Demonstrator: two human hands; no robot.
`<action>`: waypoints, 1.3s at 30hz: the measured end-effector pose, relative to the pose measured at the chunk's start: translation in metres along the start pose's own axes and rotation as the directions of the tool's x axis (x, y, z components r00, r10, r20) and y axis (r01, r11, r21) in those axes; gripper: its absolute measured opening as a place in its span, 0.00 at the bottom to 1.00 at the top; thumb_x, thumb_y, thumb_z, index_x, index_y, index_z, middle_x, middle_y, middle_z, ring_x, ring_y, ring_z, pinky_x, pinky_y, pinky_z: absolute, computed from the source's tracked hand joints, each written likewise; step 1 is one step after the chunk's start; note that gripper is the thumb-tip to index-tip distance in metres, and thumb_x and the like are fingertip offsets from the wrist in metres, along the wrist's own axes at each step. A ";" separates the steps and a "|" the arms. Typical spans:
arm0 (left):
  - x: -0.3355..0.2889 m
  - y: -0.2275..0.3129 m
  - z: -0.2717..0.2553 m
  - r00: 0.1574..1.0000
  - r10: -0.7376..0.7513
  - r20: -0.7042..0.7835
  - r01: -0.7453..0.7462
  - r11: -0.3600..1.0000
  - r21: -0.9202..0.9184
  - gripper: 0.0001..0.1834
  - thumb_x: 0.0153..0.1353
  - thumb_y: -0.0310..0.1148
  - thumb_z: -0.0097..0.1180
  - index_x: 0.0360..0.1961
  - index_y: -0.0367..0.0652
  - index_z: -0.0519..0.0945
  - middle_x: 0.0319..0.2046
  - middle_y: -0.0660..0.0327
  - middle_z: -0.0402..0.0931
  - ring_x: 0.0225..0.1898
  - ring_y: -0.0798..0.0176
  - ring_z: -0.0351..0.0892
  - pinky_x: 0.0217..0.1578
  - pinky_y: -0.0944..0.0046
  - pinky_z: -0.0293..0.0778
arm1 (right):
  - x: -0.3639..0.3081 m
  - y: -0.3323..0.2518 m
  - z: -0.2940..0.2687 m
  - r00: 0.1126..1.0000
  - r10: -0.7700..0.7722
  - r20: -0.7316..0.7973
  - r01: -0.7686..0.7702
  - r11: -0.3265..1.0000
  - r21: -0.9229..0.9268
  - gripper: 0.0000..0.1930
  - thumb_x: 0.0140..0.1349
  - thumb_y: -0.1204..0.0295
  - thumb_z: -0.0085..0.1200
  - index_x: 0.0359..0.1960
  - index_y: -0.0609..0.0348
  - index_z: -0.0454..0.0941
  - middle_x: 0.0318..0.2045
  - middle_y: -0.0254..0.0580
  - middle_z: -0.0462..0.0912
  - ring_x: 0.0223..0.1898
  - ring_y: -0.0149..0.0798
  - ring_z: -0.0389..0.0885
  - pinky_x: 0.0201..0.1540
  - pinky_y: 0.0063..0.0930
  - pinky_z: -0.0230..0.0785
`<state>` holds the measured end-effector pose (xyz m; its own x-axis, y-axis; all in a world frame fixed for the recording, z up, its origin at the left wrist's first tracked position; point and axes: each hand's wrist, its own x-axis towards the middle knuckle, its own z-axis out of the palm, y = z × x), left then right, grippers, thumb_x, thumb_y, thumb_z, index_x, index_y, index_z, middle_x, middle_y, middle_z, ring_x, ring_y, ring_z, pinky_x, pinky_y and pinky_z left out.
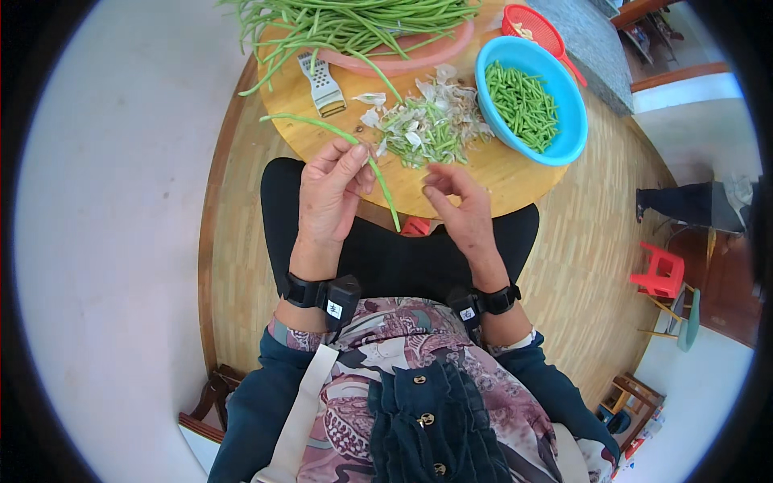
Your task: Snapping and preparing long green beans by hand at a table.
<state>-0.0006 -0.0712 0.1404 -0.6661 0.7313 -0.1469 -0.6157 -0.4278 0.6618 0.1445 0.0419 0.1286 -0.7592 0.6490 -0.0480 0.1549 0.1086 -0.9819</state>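
My left hand [334, 181] pinches a long green bean [385, 193] between thumb and fingers. One end of the bean reaches up over the table edge, and the other hangs above my lap. To its right, my right hand [463, 205] is raised with its fingers curled and the thumb close to the fingertips; whatever it may hold is too small to make out. Just beyond both hands, a pile of green bean ends and pale garlic skins [427, 129] lies on the round wooden table [515, 181].
A pink basin [451, 42] at the back overflows with long beans [354, 24]. Beside it lies a metal grater [322, 84]. A blue basin [576, 121] of cut beans stands at the right, near a red strainer [535, 20]. A red stool [662, 270] is on the floor.
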 end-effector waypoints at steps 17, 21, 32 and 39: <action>-0.003 -0.010 -0.001 0.996 0.022 -0.082 -0.010 0.990 0.143 0.04 0.53 0.27 0.56 0.27 0.39 0.73 0.21 0.64 0.73 0.20 0.74 0.70 0.20 0.76 0.64 | 0.008 0.003 -0.024 0.944 0.214 0.250 -0.236 0.970 0.060 0.21 0.53 0.76 0.52 0.51 0.61 0.67 0.42 0.43 0.74 0.42 0.33 0.73 0.43 0.25 0.66; -0.003 -0.013 0.001 0.992 0.004 -0.124 0.018 0.984 0.176 0.05 0.52 0.26 0.58 0.26 0.39 0.74 0.19 0.65 0.72 0.20 0.74 0.69 0.20 0.76 0.64 | 0.005 -0.019 0.018 0.999 -0.006 0.038 -0.001 0.986 0.167 0.14 0.57 0.72 0.50 0.45 0.65 0.72 0.32 0.37 0.77 0.34 0.27 0.74 0.37 0.19 0.66; -0.004 -0.023 -0.003 0.992 0.013 -0.123 0.016 0.971 0.237 0.05 0.51 0.26 0.59 0.27 0.38 0.75 0.20 0.66 0.71 0.20 0.75 0.68 0.20 0.77 0.63 | 0.000 -0.012 0.018 0.937 0.192 0.291 -0.268 0.931 0.249 0.11 0.58 0.66 0.50 0.29 0.64 0.76 0.19 0.29 0.73 0.19 0.21 0.68 0.20 0.16 0.61; 0.003 -0.010 -0.011 0.963 0.150 -0.226 -0.100 0.971 0.218 0.08 0.55 0.30 0.55 0.32 0.35 0.76 0.20 0.66 0.71 0.20 0.75 0.67 0.20 0.76 0.62 | -0.002 -0.010 0.016 0.975 0.071 0.210 -0.044 0.991 -0.130 0.10 0.55 0.70 0.51 0.24 0.66 0.75 0.13 0.36 0.72 0.16 0.26 0.69 0.20 0.21 0.61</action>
<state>-0.0009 -0.0706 0.1254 -0.8286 0.5198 -0.2080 -0.4392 -0.3730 0.8173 0.1347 0.0278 0.1354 -0.8622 0.4824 -0.1547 0.2689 0.1770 -0.9468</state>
